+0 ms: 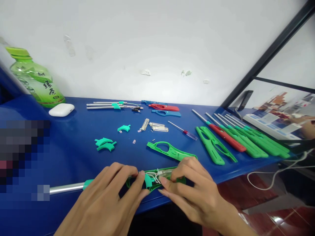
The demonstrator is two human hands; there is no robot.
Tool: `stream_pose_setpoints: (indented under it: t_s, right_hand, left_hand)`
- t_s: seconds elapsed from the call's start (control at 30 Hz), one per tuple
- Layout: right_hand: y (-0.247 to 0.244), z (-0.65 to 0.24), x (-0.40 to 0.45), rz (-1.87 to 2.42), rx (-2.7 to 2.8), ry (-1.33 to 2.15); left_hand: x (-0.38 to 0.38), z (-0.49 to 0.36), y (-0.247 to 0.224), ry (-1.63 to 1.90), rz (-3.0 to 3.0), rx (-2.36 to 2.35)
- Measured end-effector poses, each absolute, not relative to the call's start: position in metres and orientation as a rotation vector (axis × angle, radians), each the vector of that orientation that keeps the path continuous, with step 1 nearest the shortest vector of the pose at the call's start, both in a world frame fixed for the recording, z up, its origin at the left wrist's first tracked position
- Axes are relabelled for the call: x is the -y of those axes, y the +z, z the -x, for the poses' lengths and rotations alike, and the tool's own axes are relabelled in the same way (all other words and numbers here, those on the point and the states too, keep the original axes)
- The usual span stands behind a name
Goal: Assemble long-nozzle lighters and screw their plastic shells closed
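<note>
One green shell half (182,180) sits open side up along the desk's (81,147) near edge. Left of it runs a silver rod (66,188) with a teal collar (88,184) — how they join, I can't see. A curved teal trigger (148,181) shows inside, white wires (155,177) bunched beside it, then a clear tank (166,173) — partly hidden — farther right.

landmark: open green plastic lighter half-shell (154,187) | left grip (108,193): holding its left part, beside curved teal plastic trigger (148,181) | right grip (199,186): pinching clear plastic fuel tank (167,172) at its right part | silver metal tube (66,188): left of it | second green plastic half-shell (176,154): just beyond it | purple-handled metal screwdriver (189,134): beyond it, rightward
</note>
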State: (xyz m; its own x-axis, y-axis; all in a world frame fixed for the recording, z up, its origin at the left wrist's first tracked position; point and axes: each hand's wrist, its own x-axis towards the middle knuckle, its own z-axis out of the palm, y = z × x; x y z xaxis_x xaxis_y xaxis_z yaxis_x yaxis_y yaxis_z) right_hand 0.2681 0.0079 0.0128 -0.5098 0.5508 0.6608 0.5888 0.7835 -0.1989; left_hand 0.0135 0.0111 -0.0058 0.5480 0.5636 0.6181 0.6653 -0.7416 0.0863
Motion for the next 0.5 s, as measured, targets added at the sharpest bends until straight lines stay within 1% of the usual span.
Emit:
stream_pose_setpoints:
  t_s: [0.23, 0.5]
  right_hand:
    - [0.0143, -0.263, -0.0084, 0.866, 2.219, -0.055]
    - [0.0124, -0.2653, -0.0088, 0.869, 2.222, 0.026]
  left_hand:
    - [-0.0138, -0.0135, -0.0029, -1.008, 2.614, 1.065]
    - [-0.0163, -0.0184, -0.0047, -1.036, 2.551, 0.951]
